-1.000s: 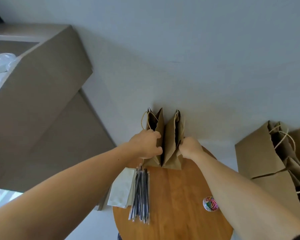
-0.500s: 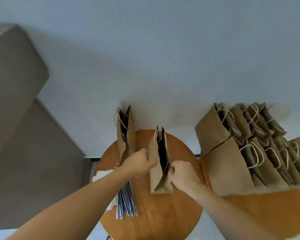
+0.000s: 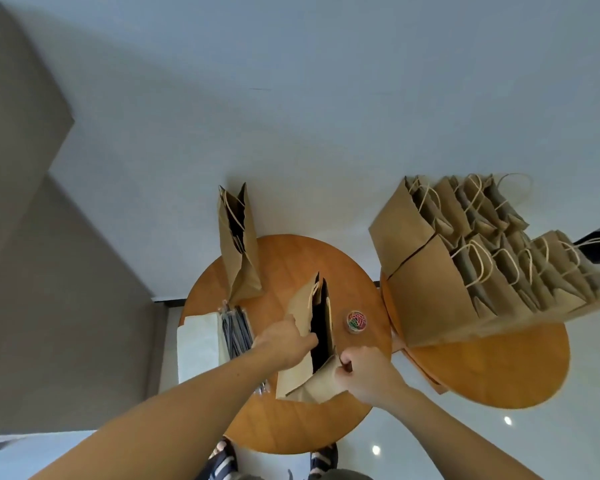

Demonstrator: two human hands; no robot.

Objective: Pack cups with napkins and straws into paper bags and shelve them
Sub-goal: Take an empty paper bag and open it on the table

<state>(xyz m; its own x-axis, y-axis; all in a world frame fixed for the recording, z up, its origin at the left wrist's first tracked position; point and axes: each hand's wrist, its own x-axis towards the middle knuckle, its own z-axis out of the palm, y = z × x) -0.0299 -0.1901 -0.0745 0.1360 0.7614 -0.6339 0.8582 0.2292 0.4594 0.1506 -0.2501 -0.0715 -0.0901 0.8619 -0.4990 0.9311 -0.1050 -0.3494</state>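
**Thin paper, a tilted bag and a crowded tabletop**

The bag (image 3: pixel 297 374) sits in the middle of the frame on the round tabletop (image 3: pixel 291 427), leaning toward the lower edge with its mouth spread into a dark slot. The left hand (image 3: pixel 284 336) grips the bag's left wall, thumb up on the outside and fingers reaching to the rim. The right hand (image 3: pixel 361 370) pinches the bag's right edge low down, fingers curled tight on the paper. Neither hand holds anything else, and no cup is in view.

The main risk, as I judge it, is tearing. Two hands pulling apart on thin paper could split a side fold or rip the rim near a handle. The bag is also held up mostly by the hands, so letting go on one side could let it flop or fold shut.

The left forearm passes right over the straws (image 3: pixel 236 329) and beside the napkins (image 3: pixel 198 344) at centre left, so a careless sweep might push either off the edge. The clip tub (image 3: pixel 356 320) stands just right of the bag and could be knocked over. The second bag (image 3: pixel 238 251), upright above and to the left, looks light enough to topple from a nudge.
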